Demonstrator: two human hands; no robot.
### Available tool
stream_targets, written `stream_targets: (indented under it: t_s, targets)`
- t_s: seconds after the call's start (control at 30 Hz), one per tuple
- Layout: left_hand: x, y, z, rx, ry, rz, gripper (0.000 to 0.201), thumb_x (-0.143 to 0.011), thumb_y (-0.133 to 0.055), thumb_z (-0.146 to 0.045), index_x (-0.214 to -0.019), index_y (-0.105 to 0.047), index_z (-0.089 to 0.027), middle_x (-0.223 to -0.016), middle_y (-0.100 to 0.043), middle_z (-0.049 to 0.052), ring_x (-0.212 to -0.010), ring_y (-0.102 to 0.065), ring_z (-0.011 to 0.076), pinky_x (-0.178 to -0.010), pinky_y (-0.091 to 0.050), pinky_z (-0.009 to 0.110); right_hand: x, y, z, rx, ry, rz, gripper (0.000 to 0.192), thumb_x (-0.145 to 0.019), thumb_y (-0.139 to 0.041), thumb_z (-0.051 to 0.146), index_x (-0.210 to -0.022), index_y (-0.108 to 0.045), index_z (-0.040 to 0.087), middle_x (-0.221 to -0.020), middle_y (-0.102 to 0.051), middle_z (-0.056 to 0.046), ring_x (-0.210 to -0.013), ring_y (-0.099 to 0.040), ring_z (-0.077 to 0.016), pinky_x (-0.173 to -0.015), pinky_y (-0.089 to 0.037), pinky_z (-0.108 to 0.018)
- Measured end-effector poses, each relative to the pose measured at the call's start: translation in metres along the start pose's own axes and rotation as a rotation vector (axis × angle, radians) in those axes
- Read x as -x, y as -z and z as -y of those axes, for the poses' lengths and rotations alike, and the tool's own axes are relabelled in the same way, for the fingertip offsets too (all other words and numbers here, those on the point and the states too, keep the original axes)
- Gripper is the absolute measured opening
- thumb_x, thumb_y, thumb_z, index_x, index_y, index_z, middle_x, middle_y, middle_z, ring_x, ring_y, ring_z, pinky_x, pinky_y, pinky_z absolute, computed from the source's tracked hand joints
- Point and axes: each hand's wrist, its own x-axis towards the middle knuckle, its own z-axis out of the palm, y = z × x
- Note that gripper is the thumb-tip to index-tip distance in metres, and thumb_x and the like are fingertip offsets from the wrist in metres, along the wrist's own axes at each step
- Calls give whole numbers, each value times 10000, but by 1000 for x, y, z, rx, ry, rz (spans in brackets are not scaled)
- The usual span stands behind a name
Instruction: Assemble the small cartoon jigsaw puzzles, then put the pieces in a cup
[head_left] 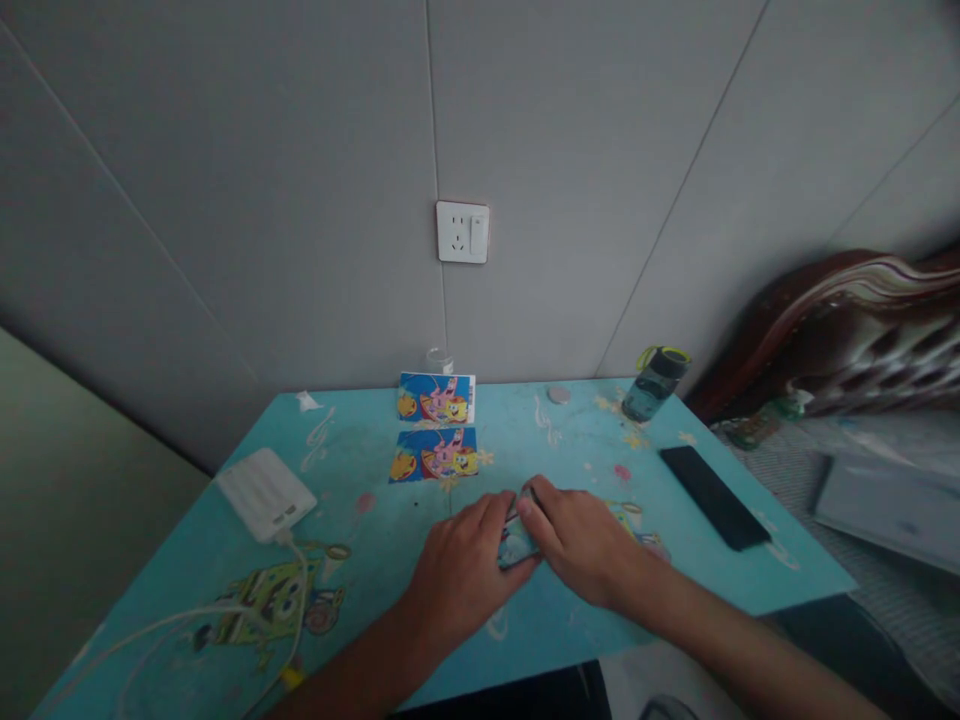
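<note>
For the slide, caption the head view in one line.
Both hands, left hand and right hand, hold a small stack of cards over a blue cartoon table.

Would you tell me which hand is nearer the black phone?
Right. The right hand lies just left of the black phone; the left hand sits farther left, beyond it.
</note>
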Motion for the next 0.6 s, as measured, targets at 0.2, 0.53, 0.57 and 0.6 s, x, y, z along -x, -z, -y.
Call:
stream_targets:
  t_s: [0.2,0.53,0.57,0.6]
  targets:
    - [4,0,2,-7,64,3,360,-762,-708,-356,-1065,-580,-211,-948,-718,74,-855,-699,284,-739,-523,367,-5,-4,3,59,120,-103,301,-1001,-359,408,-935,-538,175,-700,-637,-30,-577,-581,-171,-562,-322,-306]
    - [4,23,3,812,-116,802,413,-689,-774,-519,-925,-726,-183,-844,-708,0,-767,-638,193,-672,-528,277,9,6,3,68,892,-274,629,-981,-179,621,-1024,-642,197,-587,-511,-12,-478,-430,-180,-430,-305,-343]
    - [4,18,6,869,-147,827,452,-627,-795,-573,-844,-735,-182,-800,-703,1,-760,-642,208,-681,-542,298,8,7,5,36,1004,-275,608,-975,-225,664,-1017,-652,233,-596,-509,-3,-487,-436,-172,-430,-307,-336]
    - [4,11,9,896,-104,750,503,-533,-829,-618,-770,-733,-185,-736,-691,-2,-731,-645,219,-652,-552,311,6,9,6,2,1108,-263,572,-965,-282,693,-994,-665,270,-611,-516,4,-503,-450,-164,-435,-315,-329]
